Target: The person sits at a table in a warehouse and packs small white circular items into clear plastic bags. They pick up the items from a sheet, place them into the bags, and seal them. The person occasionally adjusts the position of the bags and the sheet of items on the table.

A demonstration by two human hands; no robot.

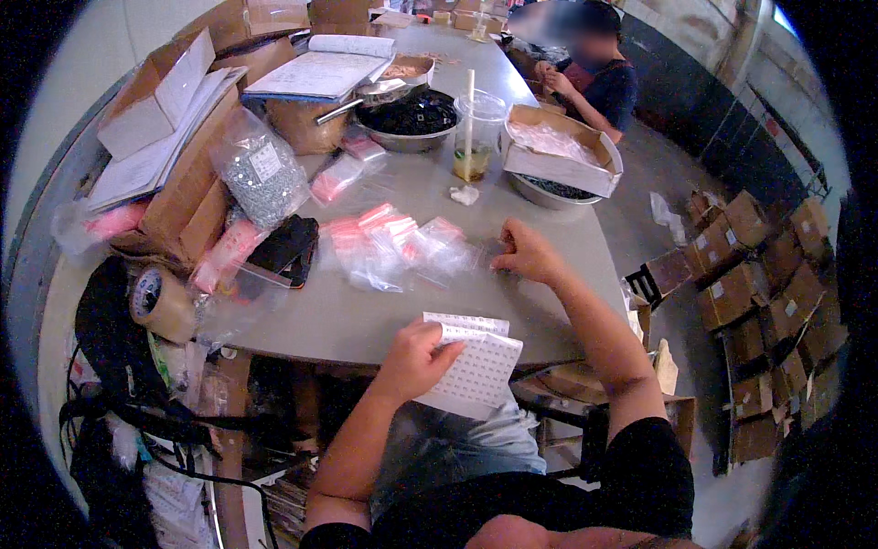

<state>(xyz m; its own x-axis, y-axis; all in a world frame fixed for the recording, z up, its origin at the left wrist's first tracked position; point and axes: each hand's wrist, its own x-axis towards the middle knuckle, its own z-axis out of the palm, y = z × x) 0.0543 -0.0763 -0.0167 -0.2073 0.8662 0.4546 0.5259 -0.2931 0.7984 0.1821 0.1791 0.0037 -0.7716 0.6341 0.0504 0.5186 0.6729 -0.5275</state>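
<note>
Nearest in my view, the left hand (416, 361) grips the label sheet (477, 371) by its left side, thumb on top, at the near edge of the bench (540, 320). Farther in, I see the right hand (530, 256) at the bench, its fingers curled; I cannot tell whether they pinch something. The small plastic bags (393, 242) lie to its left, in a loose pile which is longest from left to right. I judge the right hand is the nearer one, just beside the pile's right end. Beyond them stands the plastic cup (487, 139).
</note>
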